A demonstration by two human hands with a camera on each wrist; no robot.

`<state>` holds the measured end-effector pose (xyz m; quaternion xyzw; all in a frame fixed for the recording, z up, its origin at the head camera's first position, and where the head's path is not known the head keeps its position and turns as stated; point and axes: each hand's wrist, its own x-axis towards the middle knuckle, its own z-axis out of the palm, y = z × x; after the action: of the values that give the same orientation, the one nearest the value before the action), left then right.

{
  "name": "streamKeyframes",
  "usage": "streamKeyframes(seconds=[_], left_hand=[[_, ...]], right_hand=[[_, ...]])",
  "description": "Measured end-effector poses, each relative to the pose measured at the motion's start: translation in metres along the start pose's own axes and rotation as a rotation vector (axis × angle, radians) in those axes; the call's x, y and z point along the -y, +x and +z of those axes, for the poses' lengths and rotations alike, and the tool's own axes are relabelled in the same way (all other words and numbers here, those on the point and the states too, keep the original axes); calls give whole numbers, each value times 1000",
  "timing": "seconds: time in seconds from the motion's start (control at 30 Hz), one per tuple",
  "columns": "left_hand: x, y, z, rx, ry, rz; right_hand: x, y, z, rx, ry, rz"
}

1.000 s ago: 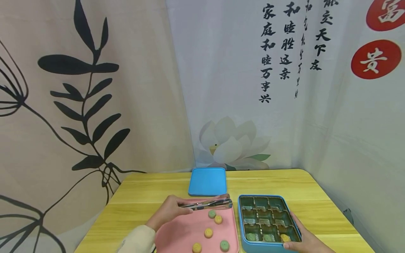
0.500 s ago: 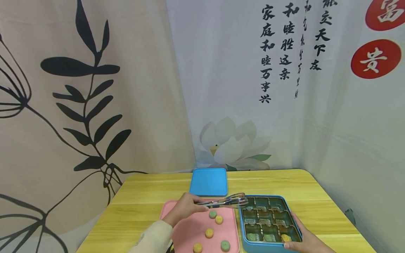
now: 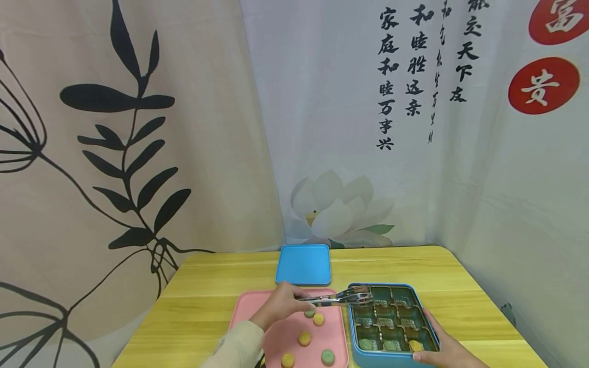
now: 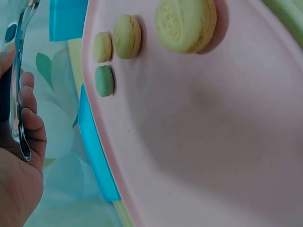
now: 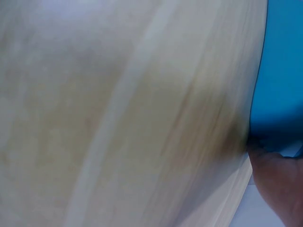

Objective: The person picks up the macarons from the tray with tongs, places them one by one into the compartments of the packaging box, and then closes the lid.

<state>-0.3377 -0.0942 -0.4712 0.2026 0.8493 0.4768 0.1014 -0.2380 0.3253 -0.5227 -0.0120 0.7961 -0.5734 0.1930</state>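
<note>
Left wrist: tongs lie between thumb and fingers.

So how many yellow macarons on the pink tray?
3 visible on the pink tray: one beside the far green macaron, a second nearer, a third lowest in the head view. The sleeve and frame edge cut off some tray; more may be hidden.

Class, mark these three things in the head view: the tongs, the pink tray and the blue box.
Tongs (image 3: 341,298): head view, on the shiny arms.
Pink tray (image 3: 280,338): head view, on a bare part of its floor.
Blue box (image 3: 382,360): head view, on its front wall.
</note>
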Motion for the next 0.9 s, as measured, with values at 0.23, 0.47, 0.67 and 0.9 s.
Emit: streamKeyframes(seconds=[0.23,0.47,0.67,0.9], left_hand=[[-1,0,5,3,12,0],[2,-1,7,-7,22,-14],[1,-4,5,6,-6,-18],[0,-6,-3,9,-14,-22]], right_hand=[[0,1,0,-10,-27,-8],[-12,8,-5,6,-63,-7],[-47,31,-18,4,-20,6],[-4,4,-2,-14,-32,17]])
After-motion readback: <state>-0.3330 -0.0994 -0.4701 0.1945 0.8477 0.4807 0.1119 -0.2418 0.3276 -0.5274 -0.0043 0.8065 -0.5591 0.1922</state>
